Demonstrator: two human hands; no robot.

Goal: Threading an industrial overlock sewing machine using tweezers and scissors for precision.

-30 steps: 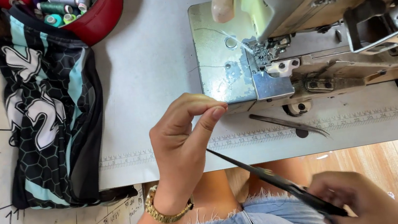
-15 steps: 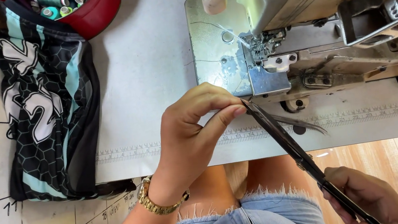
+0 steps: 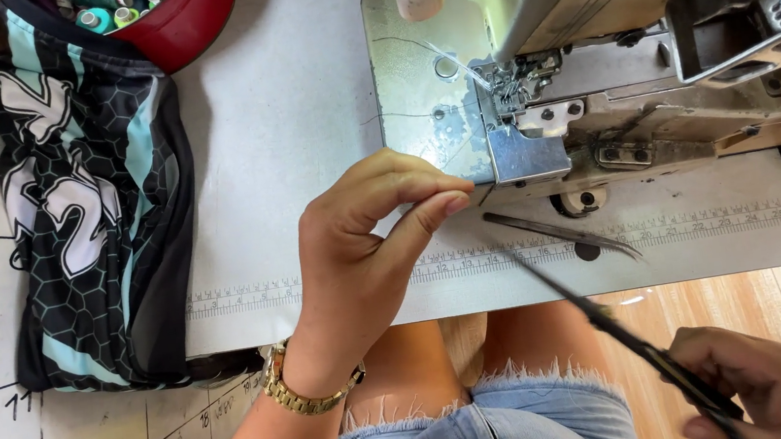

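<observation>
Scissors (image 3: 613,331), long, dark and slim, blurred in the head view, slant from the right hand (image 3: 764,387) at the lower right up toward the front edge of the sewing table (image 3: 299,121), over the person's lap. The right hand is wrapped around their handles. The left hand (image 3: 365,252) hovers over the table edge with thumb and forefinger pressed together, pinching a fine pale thread (image 3: 443,158) that runs up toward the sewing machine (image 3: 627,41). A gold watch (image 3: 307,389) circles that wrist. Metal tweezers (image 3: 561,233) lie on the table by the printed ruler strip (image 3: 709,225). A folded black and teal jersey (image 3: 91,207) lies at the left, below a red tub of thread spools (image 3: 177,17).
</observation>
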